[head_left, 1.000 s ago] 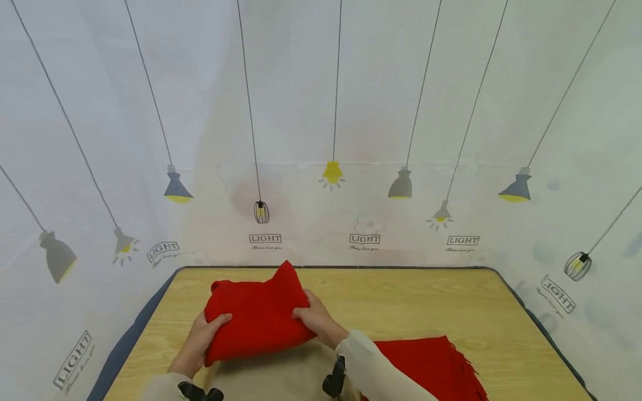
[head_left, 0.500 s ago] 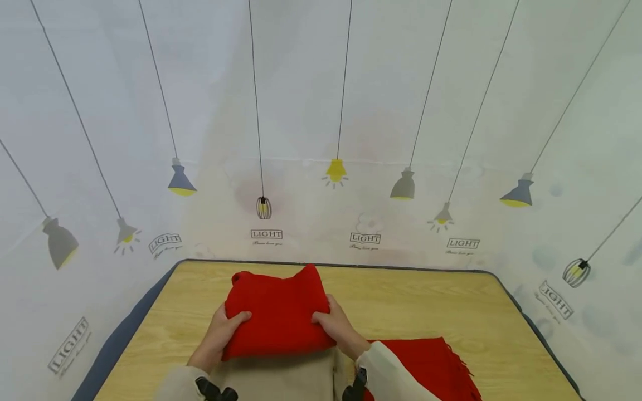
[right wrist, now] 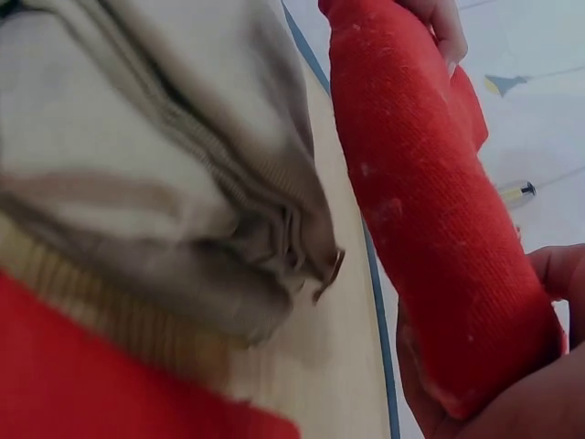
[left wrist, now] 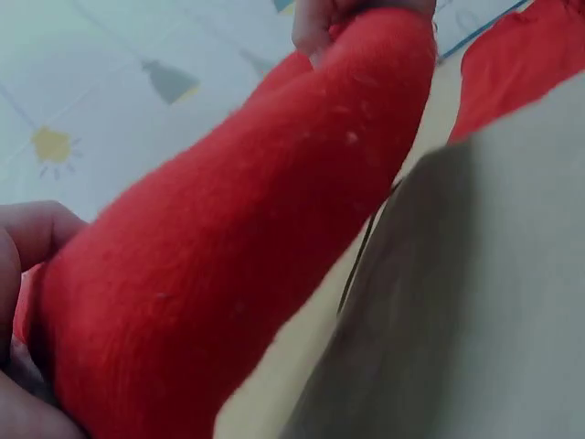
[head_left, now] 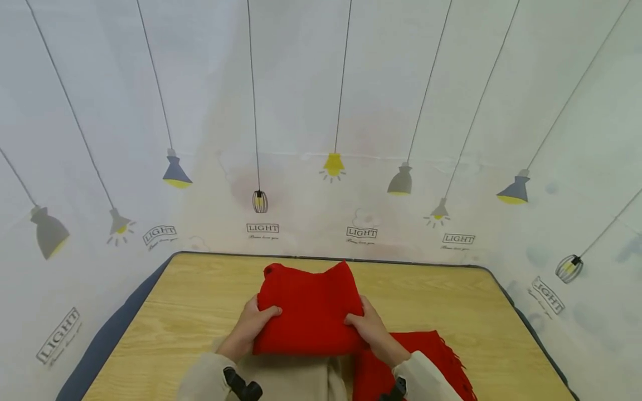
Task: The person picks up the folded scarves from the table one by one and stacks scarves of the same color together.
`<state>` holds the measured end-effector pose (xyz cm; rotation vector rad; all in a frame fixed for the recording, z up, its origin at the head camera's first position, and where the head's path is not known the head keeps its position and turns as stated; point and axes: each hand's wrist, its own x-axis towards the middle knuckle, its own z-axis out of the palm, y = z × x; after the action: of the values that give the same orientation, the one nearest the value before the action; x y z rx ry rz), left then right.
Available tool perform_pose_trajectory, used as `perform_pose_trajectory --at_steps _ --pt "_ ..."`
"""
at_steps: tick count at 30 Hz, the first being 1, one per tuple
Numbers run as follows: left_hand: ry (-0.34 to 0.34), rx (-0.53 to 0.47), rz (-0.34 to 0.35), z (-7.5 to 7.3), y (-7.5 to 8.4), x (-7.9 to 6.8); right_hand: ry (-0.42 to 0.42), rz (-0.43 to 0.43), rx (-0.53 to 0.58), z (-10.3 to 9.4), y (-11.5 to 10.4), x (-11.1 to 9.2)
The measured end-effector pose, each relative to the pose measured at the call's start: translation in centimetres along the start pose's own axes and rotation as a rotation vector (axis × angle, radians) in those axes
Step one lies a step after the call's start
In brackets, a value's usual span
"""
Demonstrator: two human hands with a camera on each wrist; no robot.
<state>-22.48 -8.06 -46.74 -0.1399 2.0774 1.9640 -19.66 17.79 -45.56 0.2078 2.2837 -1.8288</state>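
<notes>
Between my two hands I hold a folded red knit cloth [head_left: 308, 314], raised above the table. My left hand [head_left: 248, 327] grips its left edge, thumb on the near face. On the opposite edge my right hand [head_left: 373, 329] grips it the same way. Both wrist views show the thick rounded lower fold of the red cloth [right wrist: 439, 201]. Just below and nearer to me lies a folded beige knit garment [head_left: 286, 376], its layered ribbed edges visible in the right wrist view. The fingers behind the red cloth are mostly hidden.
A red fringed scarf [head_left: 426, 345] lies on the table right of the beige garment, partly under my right forearm. The wooden table [head_left: 200, 278] has a dark blue border, and a white lamp-printed curtain [head_left: 296, 83] surrounds its far and side edges.
Both hands have moved right with the red cloth, which has levelled from a slight tilt and now hangs over the beige garment's far side. Both grips stay the same.
</notes>
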Motion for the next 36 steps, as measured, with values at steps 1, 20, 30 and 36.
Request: perform_pose_trajectory --at_steps 1,20,30,36 --pt "-0.008 -0.001 -0.001 0.4 0.1 0.0 0.011 0.007 -0.002 -0.4 0.2 -0.2" --pt "-0.154 -0.042 0.004 11.0 0.3 -0.5 0.162 0.143 -0.152 -10.0 2.9 -4.4" --pt "-0.1 -0.096 -0.033 16.5 -1.1 -2.2 0.223 0.209 -0.196 -13.5 6.3 -6.9" --pt "-0.111 -0.122 -0.065 19.0 -1.8 -3.0 0.232 0.229 -0.279 -15.6 7.6 -8.0"
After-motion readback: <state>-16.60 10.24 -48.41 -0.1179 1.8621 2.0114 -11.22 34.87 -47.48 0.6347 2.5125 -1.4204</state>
